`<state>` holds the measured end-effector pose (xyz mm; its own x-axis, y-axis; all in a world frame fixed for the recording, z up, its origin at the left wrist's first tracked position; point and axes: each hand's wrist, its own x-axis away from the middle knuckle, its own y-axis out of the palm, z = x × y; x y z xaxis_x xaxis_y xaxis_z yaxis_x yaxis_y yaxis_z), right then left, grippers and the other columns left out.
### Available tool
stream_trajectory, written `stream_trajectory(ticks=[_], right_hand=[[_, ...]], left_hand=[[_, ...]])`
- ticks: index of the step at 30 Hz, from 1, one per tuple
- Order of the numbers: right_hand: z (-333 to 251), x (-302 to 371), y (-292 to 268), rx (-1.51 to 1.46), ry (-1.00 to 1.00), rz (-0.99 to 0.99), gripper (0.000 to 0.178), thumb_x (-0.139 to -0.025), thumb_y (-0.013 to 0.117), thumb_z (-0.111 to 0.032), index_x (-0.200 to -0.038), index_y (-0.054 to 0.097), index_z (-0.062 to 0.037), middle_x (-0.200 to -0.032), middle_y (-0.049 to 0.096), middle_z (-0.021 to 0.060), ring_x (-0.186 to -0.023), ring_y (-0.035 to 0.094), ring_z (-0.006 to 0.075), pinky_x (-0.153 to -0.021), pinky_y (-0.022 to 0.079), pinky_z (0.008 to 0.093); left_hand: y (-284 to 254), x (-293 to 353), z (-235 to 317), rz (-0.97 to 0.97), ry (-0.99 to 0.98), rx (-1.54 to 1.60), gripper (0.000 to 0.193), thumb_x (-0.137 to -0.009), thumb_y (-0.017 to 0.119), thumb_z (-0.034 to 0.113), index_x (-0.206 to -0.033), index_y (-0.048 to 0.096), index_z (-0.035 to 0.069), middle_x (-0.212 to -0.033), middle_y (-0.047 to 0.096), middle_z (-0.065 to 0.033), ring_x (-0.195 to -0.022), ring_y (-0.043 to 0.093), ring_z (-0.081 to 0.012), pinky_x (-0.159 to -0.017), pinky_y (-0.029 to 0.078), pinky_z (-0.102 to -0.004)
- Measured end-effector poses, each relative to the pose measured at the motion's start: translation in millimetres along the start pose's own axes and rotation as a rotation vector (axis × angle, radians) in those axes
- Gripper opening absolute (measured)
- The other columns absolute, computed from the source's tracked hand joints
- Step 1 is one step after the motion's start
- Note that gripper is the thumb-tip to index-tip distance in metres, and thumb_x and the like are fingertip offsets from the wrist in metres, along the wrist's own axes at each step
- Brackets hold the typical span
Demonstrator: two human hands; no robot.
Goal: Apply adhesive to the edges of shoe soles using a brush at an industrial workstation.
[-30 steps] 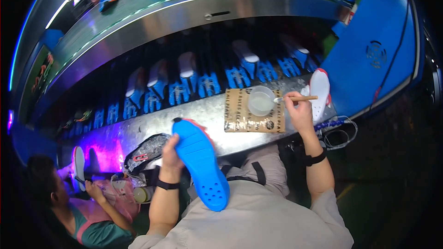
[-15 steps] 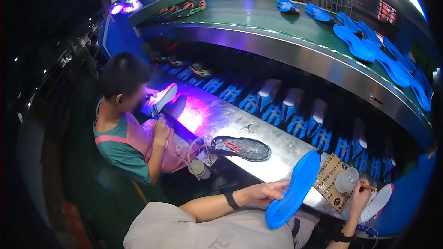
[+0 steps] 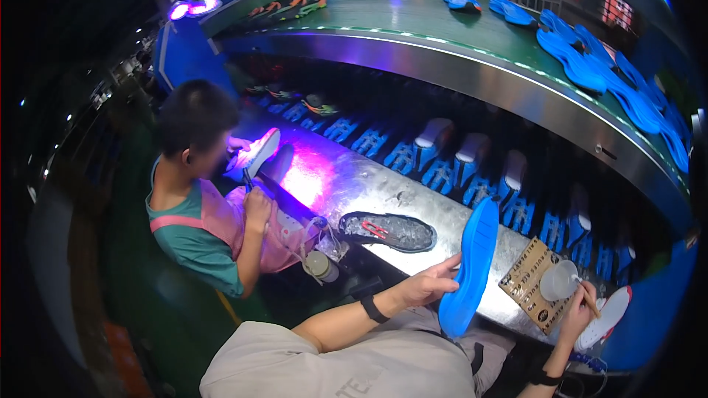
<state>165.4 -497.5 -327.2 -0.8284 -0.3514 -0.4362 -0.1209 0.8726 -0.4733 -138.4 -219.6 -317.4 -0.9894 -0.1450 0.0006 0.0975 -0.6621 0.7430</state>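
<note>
In my left hand (image 3: pixel 434 284) is a blue shoe sole (image 3: pixel 478 258), gripped by its edge and tilted nearly upright. My right hand (image 3: pixel 575 318) is closed round a thin wooden-handled brush (image 3: pixel 591 301), whose pale end reaches the mouth of a translucent white cup (image 3: pixel 558 280). Under the cup lies a printed piece of brown cardboard (image 3: pixel 525 296). A white shoe with red trim (image 3: pixel 606 318) rests just right of my right hand.
A black oval tray (image 3: pixel 388 231) with a small red piece in it lies on the metal bench (image 3: pixel 457 239). To the left, a co-worker (image 3: pixel 214 199) works on a shoe under purple light. Blue shoe holders line the lower conveyor; blue soles (image 3: pixel 575 63) lie on the green belt (image 3: pixel 383 15).
My left hand has raised the blue sole and turned it more edge-on. My right hand stays by the cup, with the brush handle tilted more steeply.
</note>
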Motion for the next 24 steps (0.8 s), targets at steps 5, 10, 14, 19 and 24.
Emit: stream_trajectory(ticks=[5,10,14,19,24], right_hand=[[-13,14,5,-0.204,0.118,0.024,0.018,-0.101,0.062,-0.007,-0.115,0.067,0.0024,-0.111,0.067,0.0096,-0.104,0.062,0.0188,-0.094,0.049,0.0318],[-71,52,25,-0.494,0.124,-0.238,0.018,-0.099,0.062,-0.007,-0.113,0.068,0.0012,-0.103,0.068,0.0046,-0.088,0.062,0.0105,-0.081,0.051,0.0267],[-108,51,39,-0.578,0.096,-0.306,0.014,-0.095,0.066,-0.007,-0.107,0.071,0.0006,-0.096,0.071,0.0073,-0.087,0.067,0.0149,-0.079,0.053,0.0294],[-123,32,54,-0.527,-0.016,-0.292,0.015,-0.094,0.067,-0.007,-0.106,0.072,0.0004,-0.094,0.072,0.0093,-0.083,0.068,0.0156,-0.077,0.053,0.0292],[-126,21,61,-0.421,-0.145,-0.238,0.014,-0.093,0.068,-0.007,-0.103,0.072,0.0002,-0.092,0.072,0.0107,-0.08,0.069,0.0208,-0.073,0.054,0.0339]], left_hand=[[-3,0,-5,0.023,-0.042,0.038,0.086,-0.093,0.064,0.012,-0.165,0.016,0.013,-0.148,0.049,-0.0157,-0.133,0.054,-0.0266,-0.112,0.046,-0.0418],[3,-5,-15,0.059,-0.021,-0.023,0.092,-0.088,0.071,0.026,-0.161,0.02,0.003,-0.148,0.049,-0.0157,-0.133,0.055,-0.027,-0.111,0.046,-0.0413],[11,-10,-17,0.078,-0.038,-0.129,0.094,-0.086,0.072,0.029,-0.161,0.022,0.001,-0.147,0.049,-0.0149,-0.132,0.054,-0.0258,-0.111,0.045,-0.0401],[20,-11,-16,0.041,-0.088,-0.182,0.095,-0.085,0.073,0.03,-0.16,0.022,-0.002,-0.147,0.05,-0.015,-0.132,0.054,-0.0251,-0.11,0.045,-0.0386],[26,-9,-18,0.009,-0.117,-0.223,0.098,-0.084,0.074,0.032,-0.16,0.022,-0.003,-0.147,0.051,-0.0148,-0.133,0.054,-0.025,-0.111,0.044,-0.0378]])
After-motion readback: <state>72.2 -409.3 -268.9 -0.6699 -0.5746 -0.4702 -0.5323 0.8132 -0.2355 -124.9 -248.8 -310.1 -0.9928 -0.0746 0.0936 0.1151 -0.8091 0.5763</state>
